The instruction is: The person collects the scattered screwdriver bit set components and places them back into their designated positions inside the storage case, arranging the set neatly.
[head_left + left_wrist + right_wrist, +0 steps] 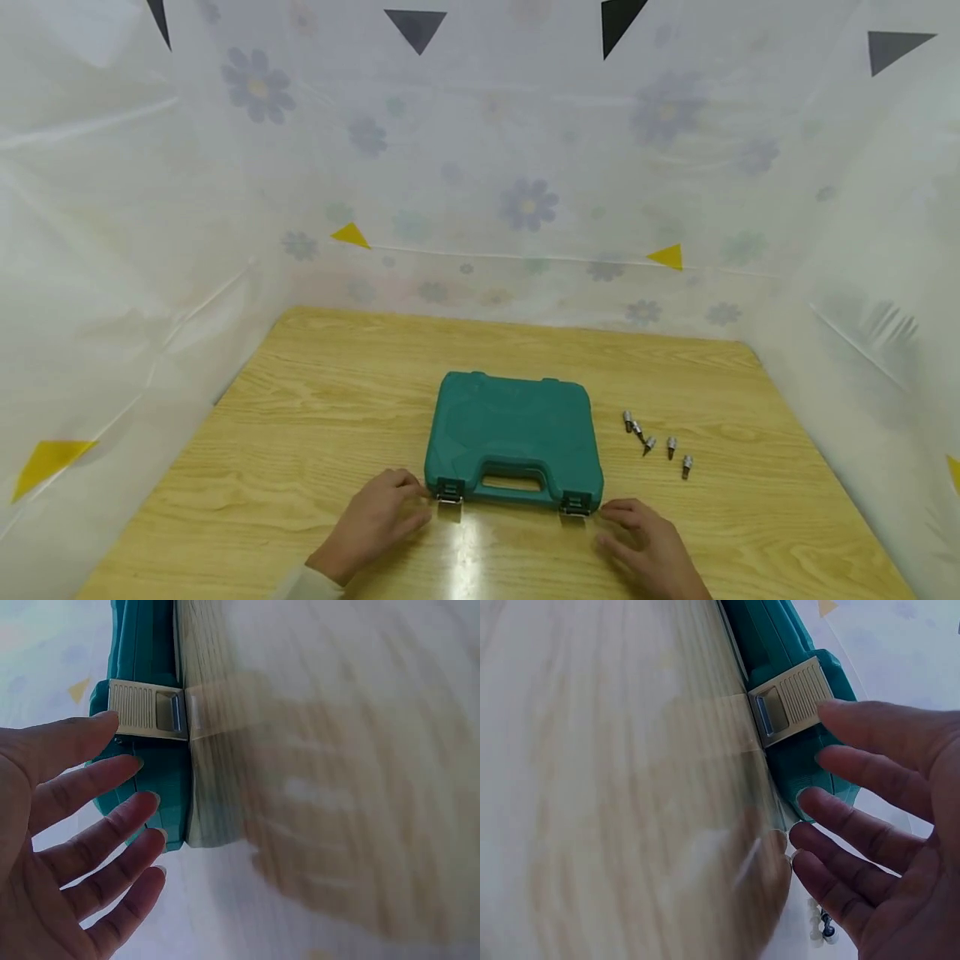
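Note:
A closed green plastic carrying case point(517, 425) lies flat on the wooden table, its handle and two metal latches toward the person. My left hand point(382, 517) is at the case's front left corner, fingers extended. In the left wrist view its thumb lies close by the left latch point(146, 709), and the other fingertips overlap the case's side. My right hand point(648, 542) is at the front right corner, fingers spread and relaxed. The right wrist view shows its thumb tip by the right latch point(791, 701). Neither hand grips anything.
Several small metal bit sockets point(671, 447) lie loose on the table point(337, 400) to the right of the case. White flower-printed sheeting point(480, 167) with black and yellow triangles encloses the back and sides.

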Available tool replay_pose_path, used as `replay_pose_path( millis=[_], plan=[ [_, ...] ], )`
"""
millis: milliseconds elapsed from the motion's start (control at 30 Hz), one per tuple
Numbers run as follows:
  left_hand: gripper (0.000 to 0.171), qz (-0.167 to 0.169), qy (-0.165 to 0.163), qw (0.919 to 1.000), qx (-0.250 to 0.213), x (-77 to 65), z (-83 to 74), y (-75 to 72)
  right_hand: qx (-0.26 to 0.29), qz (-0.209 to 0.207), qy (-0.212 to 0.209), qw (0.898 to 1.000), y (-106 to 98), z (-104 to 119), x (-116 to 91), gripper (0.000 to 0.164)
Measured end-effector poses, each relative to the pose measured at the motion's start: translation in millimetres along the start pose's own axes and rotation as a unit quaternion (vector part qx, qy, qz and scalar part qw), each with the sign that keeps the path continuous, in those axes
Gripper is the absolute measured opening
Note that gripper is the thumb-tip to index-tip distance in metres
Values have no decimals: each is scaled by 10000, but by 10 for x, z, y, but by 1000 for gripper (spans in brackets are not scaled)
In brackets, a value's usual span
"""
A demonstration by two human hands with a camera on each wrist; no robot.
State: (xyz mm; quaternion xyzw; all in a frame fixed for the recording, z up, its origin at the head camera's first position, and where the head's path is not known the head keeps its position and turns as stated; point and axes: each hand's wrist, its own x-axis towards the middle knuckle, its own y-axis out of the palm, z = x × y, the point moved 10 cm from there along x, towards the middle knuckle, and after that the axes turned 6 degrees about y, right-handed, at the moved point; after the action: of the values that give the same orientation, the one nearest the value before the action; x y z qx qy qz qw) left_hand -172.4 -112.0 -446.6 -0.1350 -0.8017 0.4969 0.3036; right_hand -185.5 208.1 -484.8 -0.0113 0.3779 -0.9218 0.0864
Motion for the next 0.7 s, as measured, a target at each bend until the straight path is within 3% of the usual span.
replay_pose_path(
  millis=[100, 367, 600, 700],
  plan=[
    [19, 204, -25, 9997, -92, -4, -9, 44, -123, 279, -291, 9991, 43, 31, -13, 31],
    [25, 673, -50, 9970, -388, -10, -39, 136, -166, 989, -538, 9935, 162, 34, -34, 48],
    [41, 1217, -226, 9889, -826, -47, -28, 241, -420, 993, -1079, 9883, 224, 79, -69, 49],
    [47, 1409, -306, 9842, -1025, -72, -20, 282, -428, 1031, -1090, 9878, 246, 82, -81, 50]
  ],
)
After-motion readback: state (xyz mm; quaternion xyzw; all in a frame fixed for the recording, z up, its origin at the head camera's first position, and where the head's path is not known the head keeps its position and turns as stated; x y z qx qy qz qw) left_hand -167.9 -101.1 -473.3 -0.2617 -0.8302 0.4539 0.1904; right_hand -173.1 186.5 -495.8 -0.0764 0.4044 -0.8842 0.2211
